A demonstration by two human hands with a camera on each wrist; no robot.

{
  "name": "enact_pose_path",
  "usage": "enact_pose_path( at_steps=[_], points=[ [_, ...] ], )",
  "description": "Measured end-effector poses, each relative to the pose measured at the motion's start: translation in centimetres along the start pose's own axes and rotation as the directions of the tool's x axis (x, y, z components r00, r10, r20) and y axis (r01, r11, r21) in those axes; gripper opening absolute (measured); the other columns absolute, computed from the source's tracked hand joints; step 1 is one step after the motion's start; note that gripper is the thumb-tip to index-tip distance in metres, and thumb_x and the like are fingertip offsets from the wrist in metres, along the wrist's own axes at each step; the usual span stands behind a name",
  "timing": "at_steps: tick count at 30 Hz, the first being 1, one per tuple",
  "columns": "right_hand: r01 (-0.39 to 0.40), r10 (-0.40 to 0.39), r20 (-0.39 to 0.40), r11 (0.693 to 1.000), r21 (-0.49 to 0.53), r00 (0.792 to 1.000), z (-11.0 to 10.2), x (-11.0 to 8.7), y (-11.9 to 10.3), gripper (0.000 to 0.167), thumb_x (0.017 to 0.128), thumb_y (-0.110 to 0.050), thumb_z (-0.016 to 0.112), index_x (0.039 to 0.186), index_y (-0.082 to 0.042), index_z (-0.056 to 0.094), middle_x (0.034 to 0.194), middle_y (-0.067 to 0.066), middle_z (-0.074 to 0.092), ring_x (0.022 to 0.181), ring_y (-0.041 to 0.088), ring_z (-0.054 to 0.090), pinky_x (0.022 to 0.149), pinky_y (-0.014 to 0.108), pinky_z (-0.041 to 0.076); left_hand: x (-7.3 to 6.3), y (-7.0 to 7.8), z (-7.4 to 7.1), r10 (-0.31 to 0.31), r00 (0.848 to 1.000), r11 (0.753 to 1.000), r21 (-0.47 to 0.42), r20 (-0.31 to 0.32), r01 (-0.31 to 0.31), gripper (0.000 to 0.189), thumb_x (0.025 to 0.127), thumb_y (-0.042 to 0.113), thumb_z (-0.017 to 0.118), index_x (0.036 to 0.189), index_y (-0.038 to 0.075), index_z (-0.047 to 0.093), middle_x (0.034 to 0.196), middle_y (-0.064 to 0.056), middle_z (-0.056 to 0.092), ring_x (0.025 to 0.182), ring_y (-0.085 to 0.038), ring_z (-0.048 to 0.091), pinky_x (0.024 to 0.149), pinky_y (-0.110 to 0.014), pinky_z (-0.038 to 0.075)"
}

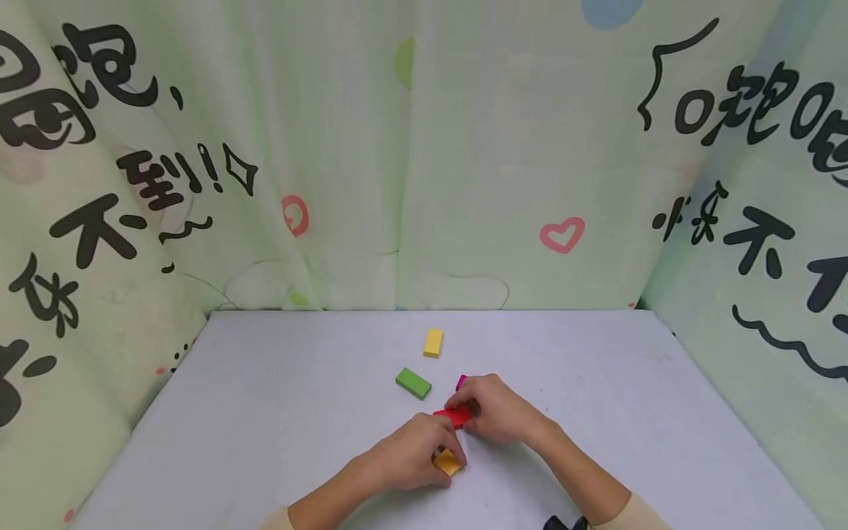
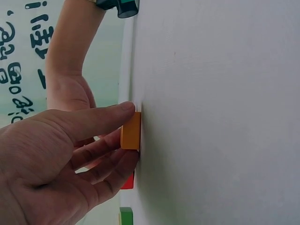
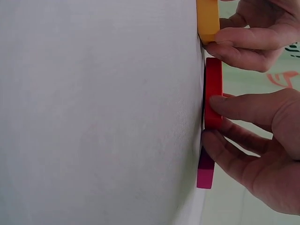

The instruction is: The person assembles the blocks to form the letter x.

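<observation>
My left hand [image 1: 416,455] pinches a flat orange block [image 1: 447,462] between thumb and fingertips, low over the white table. In the left wrist view the thumb lies at one end of the orange block [image 2: 131,131] and the fingers at the other. Just beyond, my right hand [image 1: 501,409] holds a red block [image 1: 453,417] by its ends; the right wrist view has the red block [image 3: 213,77] close to the tabletop. A magenta block [image 3: 205,174] lies right beside the right fingers, mostly hidden in the head view.
Farther out on the white table [image 1: 298,383] lie a green block [image 1: 414,383] and, behind it, a yellow block [image 1: 433,344]. A printed curtain [image 1: 477,162] hangs along the back and sides. Something black [image 1: 563,523] shows near the right forearm at the bottom edge.
</observation>
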State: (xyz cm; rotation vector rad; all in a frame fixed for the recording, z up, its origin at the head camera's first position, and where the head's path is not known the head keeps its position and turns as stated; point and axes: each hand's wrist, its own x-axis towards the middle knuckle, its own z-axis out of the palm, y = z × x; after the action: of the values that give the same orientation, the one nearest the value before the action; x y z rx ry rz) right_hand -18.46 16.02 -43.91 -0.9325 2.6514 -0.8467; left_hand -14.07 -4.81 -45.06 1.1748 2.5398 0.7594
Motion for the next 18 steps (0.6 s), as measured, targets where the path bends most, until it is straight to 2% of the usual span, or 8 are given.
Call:
enact_pose_path(
  at_steps=[12, 18],
  points=[
    [-0.014, 0.014, -0.008, 1.0, -0.009, 1.0, -0.04, -0.09, 0.07, 0.028, 0.086, -0.002, 0.081, 0.112, -0.011, 0.081, 0.097, -0.006, 0.073, 0.089, 0.016, 0.062, 0.073, 0.022, 0.053, 0.0, 0.04, 0.01, -0.013, 1.0, 1.0, -0.01, 0.009, 0.013, 0.02, 0.083, 0.013, 0.089, 0.101, 0.019, 0.083, 0.097, 0.014, 0.069, 0.086, 0.003, 0.056, 0.075, -0.009, 0.047],
    [-0.005, 0.004, -0.017, 1.0, -0.014, 1.0, -0.04, -0.18, 0.06, 0.027, 0.086, -0.002, 0.08, 0.112, -0.01, 0.081, 0.097, -0.004, 0.073, 0.088, 0.017, 0.063, 0.073, 0.022, 0.053, -0.11, 0.21, -0.12, -0.038, 0.999, 0.999, -0.033, 0.024, 0.039, 0.019, 0.084, 0.014, 0.088, 0.101, 0.018, 0.084, 0.098, 0.014, 0.069, 0.091, 0.004, 0.057, 0.08, -0.01, 0.049]
  ],
)
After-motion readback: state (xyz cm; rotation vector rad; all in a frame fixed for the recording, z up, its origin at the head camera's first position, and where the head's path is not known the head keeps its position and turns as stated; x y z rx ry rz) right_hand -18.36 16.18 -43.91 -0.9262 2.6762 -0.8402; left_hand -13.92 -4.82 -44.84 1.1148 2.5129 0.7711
